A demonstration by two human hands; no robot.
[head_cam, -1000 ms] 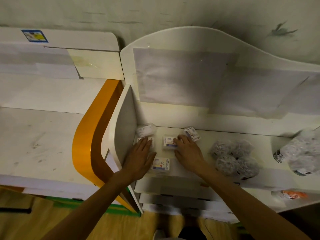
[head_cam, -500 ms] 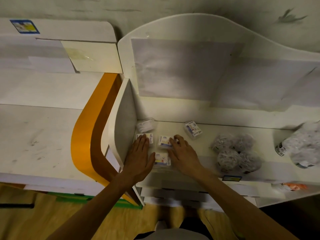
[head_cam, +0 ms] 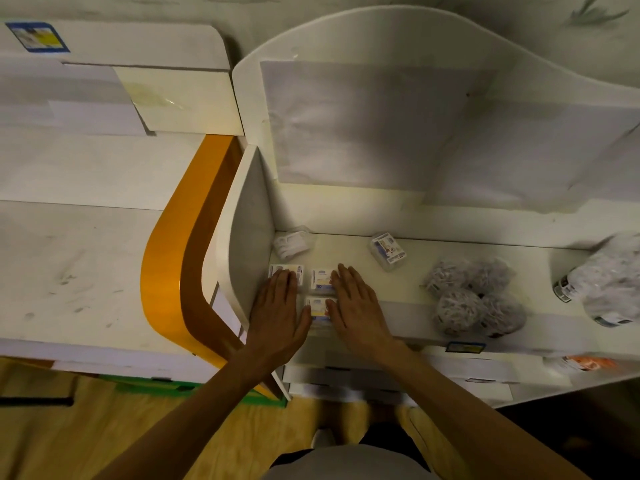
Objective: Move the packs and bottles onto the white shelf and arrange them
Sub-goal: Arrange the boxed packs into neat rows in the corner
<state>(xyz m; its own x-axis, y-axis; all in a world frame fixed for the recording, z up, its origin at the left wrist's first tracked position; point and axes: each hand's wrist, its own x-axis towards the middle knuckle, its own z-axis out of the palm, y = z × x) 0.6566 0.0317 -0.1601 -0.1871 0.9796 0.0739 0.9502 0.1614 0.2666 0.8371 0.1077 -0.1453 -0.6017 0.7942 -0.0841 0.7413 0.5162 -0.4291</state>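
Note:
Small white packs with blue and yellow labels lie at the left end of the white shelf [head_cam: 408,317]. My left hand [head_cam: 278,311] lies flat, fingers together, on the leftmost pack [head_cam: 298,271] beside the shelf's side wall. My right hand [head_cam: 356,306] lies flat beside two more packs, a rear pack [head_cam: 320,278] and a front pack [head_cam: 317,310], its fingers touching their right edges. Those two packs sit between my hands. A clear pack [head_cam: 292,242] rests in the back left corner. Another labelled pack [head_cam: 388,251] lies tilted farther right.
A cluster of clear bags of white items [head_cam: 474,296] sits mid-shelf, and a larger bag [head_cam: 609,285] lies at the right end. An orange-edged white unit [head_cam: 166,271] adjoins the shelf on the left. Lower shelves hold an orange pack [head_cam: 585,363].
My right hand has slid left and nearer, pushing the packs together toward my left hand. The tilted pack it left behind stays at the back. The camera has moved closer.

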